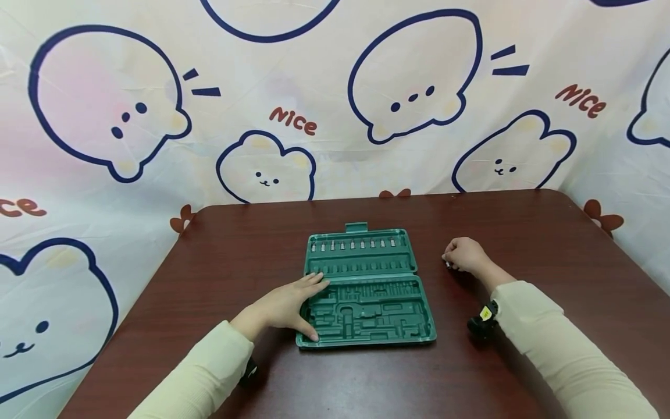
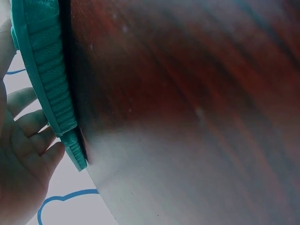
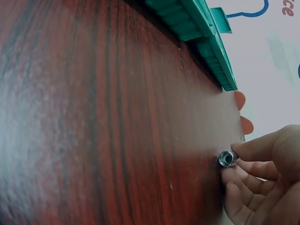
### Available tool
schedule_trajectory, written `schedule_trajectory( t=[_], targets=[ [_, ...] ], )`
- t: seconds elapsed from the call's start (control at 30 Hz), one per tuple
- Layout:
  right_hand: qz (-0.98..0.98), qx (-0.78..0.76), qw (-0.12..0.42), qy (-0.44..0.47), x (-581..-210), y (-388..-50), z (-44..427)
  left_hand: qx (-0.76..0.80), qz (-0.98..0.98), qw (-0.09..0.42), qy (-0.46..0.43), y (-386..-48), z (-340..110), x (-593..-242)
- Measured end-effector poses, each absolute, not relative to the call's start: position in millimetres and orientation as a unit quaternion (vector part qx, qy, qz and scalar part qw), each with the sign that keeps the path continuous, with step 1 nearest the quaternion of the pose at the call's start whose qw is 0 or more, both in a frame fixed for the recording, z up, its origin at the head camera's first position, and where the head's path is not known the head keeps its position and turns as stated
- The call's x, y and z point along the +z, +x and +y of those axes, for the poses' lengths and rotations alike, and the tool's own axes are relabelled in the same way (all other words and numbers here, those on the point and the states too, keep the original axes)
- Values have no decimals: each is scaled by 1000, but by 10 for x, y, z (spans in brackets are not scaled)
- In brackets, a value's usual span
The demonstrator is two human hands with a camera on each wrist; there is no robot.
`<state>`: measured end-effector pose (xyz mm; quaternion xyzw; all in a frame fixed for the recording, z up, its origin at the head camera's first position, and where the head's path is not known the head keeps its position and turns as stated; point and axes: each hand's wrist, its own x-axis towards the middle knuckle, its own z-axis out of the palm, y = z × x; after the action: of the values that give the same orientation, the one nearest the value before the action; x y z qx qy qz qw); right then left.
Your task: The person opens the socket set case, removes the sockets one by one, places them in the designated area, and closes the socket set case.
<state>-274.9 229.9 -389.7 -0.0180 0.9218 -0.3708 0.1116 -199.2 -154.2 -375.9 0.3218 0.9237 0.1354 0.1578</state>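
An unfolded green plastic tool case lies on the table, its moulded slots facing up. A row of several small metal bits stands in the far half; the near half shows bare recesses. Across the case's left edge rests my left hand, fingers spread, thumb at the near corner. To the right of the case, my right hand pinches a small shiny metal socket between thumb and fingers, close to the tabletop. The socket's hollow end faces the camera in the right wrist view.
The dark red-brown wooden table runs back to a cartoon-printed cloth. A latch tab sticks out from the case's far edge. A black strapped device sits at my right wrist.
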Motion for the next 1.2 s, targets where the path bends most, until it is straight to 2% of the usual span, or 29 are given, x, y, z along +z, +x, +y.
schedule_trajectory(
  t=[0.87,1.2],
  targets=[
    [915,-390,106,2,-3850,-2721,2305,143,922,163,322,-2003,-1544,-3753],
    [913,-398,81,-16,-3800,-2701,2229,146,922,165,318,-1992,-1553,-3767]
  ],
)
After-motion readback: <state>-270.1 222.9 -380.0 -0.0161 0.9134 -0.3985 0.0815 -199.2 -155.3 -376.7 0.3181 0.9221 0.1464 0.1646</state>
